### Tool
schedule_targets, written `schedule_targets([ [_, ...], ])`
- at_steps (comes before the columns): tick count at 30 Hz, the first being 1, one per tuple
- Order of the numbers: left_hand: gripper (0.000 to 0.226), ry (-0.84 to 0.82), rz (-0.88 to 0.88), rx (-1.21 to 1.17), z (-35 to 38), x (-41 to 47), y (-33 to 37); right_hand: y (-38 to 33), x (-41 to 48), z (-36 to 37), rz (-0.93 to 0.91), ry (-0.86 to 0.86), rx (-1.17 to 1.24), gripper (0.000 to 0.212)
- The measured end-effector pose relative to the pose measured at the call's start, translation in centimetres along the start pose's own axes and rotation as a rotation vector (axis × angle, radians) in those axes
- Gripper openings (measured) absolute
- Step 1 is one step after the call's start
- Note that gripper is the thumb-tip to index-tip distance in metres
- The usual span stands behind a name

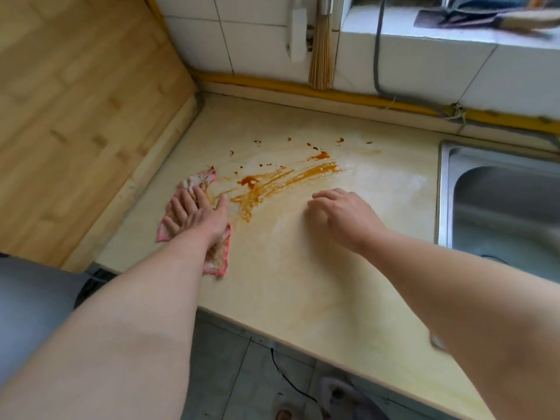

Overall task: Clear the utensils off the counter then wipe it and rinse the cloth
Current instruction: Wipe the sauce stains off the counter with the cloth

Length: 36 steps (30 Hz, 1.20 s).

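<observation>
Forearms out, left hand pressed the cloth flat-fingered, right hand lay loosely curled, empty; firm overlapping strokes toward the sink would suit the sauce.

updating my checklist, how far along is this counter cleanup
Done: no utensils show on the beige stone counter. In hand: the left hand presses flat on the pink-edged cloth beside the orange-brown sauce smear, which is streaked but not yet wiped off; the right hand is low over the counter, holding nothing. Left: finishing the wipe, including the small drops behind, then rinsing the cloth at the stainless steel sink.
</observation>
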<state>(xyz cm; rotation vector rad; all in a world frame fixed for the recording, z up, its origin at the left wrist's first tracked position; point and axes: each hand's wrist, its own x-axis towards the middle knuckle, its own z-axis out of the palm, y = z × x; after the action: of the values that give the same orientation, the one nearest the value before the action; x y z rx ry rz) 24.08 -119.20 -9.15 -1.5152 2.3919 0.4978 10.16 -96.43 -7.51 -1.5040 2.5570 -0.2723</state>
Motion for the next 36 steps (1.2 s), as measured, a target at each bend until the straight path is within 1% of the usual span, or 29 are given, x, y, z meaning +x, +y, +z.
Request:
schedule_targets([
  [2, 0.075, 0.015, -0.015, 0.007, -0.2, 1.2, 0.8, 0.7, 1.2, -0.1, -0.075, 0.001, -0.011, 0.049],
  [5, 0.073, 0.039, -0.009, 0.016, -0.5, 2.8, 2.0, 1.9, 2.2, 0.0, -0.122, 0.016, 0.016, 0.043],
  [9, 0.071, 0.06, 0.042, 0.035, -0.6, 4.3, 4.5, 3.4, 2.8, 0.2, -0.217, 0.051, 0.039, 0.037],
  [11, 0.071, 0.069, 0.075, 0.06, -0.3, 4.2, 6.0, 4.4, 2.9, 0.1, -0.236, 0.098, 0.051, 0.033],
  [16, 0.071, 0.047, 0.185, 0.104, 0.9, 2.3, 9.3, 6.7, 1.9, -1.0, -0.101, 0.134, 0.059, 0.03],
  [21, 0.07, 0.009, 0.259, 0.127, 2.1, -0.4, 11.1, 7.9, 0.1, -1.5, -0.027, 0.132, 0.029, 0.04],
  [23, 0.07, -0.008, 0.295, 0.135, 2.6, -1.5, 11.6, 7.6, -0.8, -1.6, -0.004, 0.104, 0.028, 0.04],
  [27, 0.069, -0.047, 0.369, 0.148, 3.7, -4.3, 12.0, 6.5, -2.7, -1.3, 0.032, -0.006, -0.007, 0.037],
  [31, 0.069, -0.081, 0.46, 0.158, 5.0, -7.7, 11.7, 4.8, -4.5, -0.7, 0.094, -0.05, -0.001, 0.04],
  [36, 0.068, -0.114, 0.568, 0.165, 6.6, -11.0, 9.8, 2.6, -6.1, 0.0, 0.207, -0.06, 0.021, 0.03],
])
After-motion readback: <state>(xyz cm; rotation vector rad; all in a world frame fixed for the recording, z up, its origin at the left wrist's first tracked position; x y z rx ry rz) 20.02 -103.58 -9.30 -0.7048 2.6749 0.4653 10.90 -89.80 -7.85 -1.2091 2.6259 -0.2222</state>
